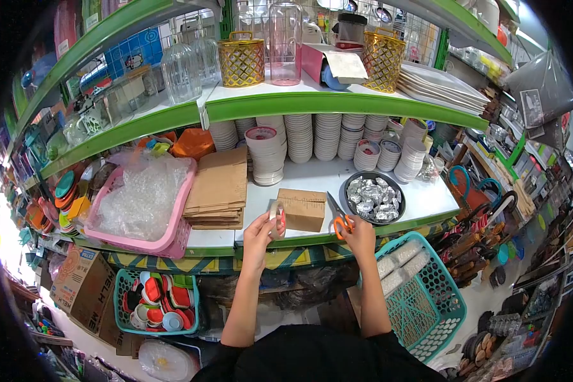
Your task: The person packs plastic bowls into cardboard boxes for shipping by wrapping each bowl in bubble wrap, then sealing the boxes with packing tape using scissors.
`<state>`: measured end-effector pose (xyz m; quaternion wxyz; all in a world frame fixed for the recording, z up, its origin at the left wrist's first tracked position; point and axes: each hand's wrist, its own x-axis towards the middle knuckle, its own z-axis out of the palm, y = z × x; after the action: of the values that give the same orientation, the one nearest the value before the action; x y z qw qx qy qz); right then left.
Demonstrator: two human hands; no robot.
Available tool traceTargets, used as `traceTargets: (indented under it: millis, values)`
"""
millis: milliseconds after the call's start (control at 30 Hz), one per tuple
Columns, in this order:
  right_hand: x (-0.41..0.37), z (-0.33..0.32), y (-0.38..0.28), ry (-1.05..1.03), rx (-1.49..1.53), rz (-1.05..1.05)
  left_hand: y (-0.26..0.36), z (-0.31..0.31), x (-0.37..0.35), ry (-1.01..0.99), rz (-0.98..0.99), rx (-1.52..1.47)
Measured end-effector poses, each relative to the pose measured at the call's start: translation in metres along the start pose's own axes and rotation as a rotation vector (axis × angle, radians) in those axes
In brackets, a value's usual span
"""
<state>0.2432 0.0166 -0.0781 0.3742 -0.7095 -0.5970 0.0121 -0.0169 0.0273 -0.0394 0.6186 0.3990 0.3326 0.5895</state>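
Note:
My left hand [260,233] is closed around a roll of tape [274,219], held up at the shelf's front edge. In my right hand [359,237] is a pair of scissors [342,219] with orange handles; its dark blades point up and away from me. Between the two hands a small brown cardboard box [302,210] sits on the white shelf, with faint writing on its top. Just beyond my right hand stands a round black tray [402,202] full of small silver foil-wrapped pieces. Flat brown cardboard sheets [215,188] are stacked left of the box.
A pink basket [172,235] of clear plastic wrap stands at the left. Stacks of white bowls [299,137] line the back. A green-edged shelf [337,105] hangs above. Below are teal baskets, one [194,299] with colourful dishes, another [455,299] with packets of white grains.

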Motion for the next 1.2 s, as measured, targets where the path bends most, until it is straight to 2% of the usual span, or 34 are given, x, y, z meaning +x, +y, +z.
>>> traceTargets:
  millis: [167, 233, 333, 500, 667, 767, 1200]
  values:
    - [-0.002, -0.022, -0.014, 0.013, 0.13, -0.017, 0.002, -0.001, 0.001, -0.006, 0.0, 0.003]
    - [-0.003, -0.03, -0.018, 0.122, 0.222, -0.138, 0.003, -0.001, 0.001, -0.013, 0.011, 0.004]
    - [-0.005, -0.049, -0.03, 0.137, 0.28, -0.115, 0.002, -0.004, 0.003, -0.018, 0.013, 0.008]
    - [-0.005, -0.063, -0.037, 0.115, 0.356, -0.234, 0.006, -0.002, 0.001, -0.025, 0.022, 0.014]
    - [-0.004, -0.06, -0.033, -0.054, 0.285, -0.397, 0.005, -0.002, 0.003, -0.037, 0.026, -0.019]
    - [-0.004, -0.059, -0.03, -0.162, 0.257, -0.362, 0.004, -0.003, 0.005, -0.023, 0.006, -0.004]
    - [0.005, -0.057, -0.025, -0.266, -0.005, -0.407, 0.009, 0.003, 0.005, -0.052, -0.022, 0.016]
